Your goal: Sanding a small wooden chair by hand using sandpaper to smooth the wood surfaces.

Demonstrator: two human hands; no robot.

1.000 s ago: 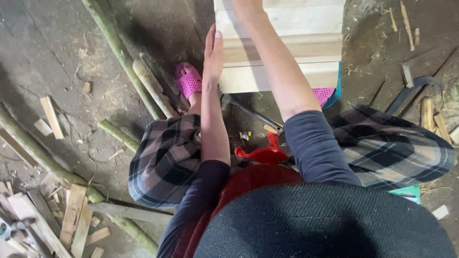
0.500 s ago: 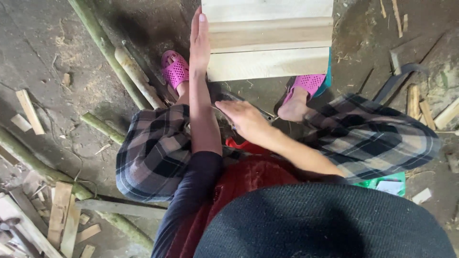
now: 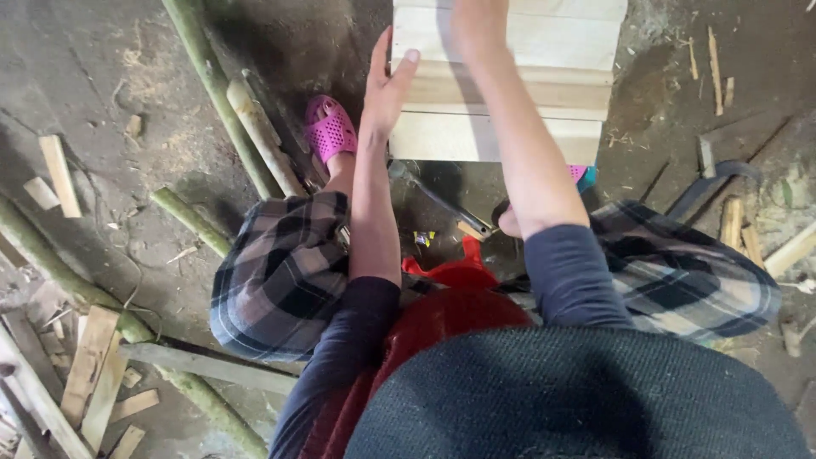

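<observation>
Here, in the head view, the pale wooden board assembly [image 3: 508,76] stood on the dirt floor [image 3: 102,93] between the person's knees, just past a pink perforated shoe [image 3: 330,127]. The left hand [image 3: 387,81] lay flat and spread against its left edge, gripping nothing. The right hand [image 3: 478,24] rested on the upper face, its fingers cut off by the frame, so its grip could not be told. The boards looked stiff, fairly light and rough, best taken by opposite edges.
</observation>
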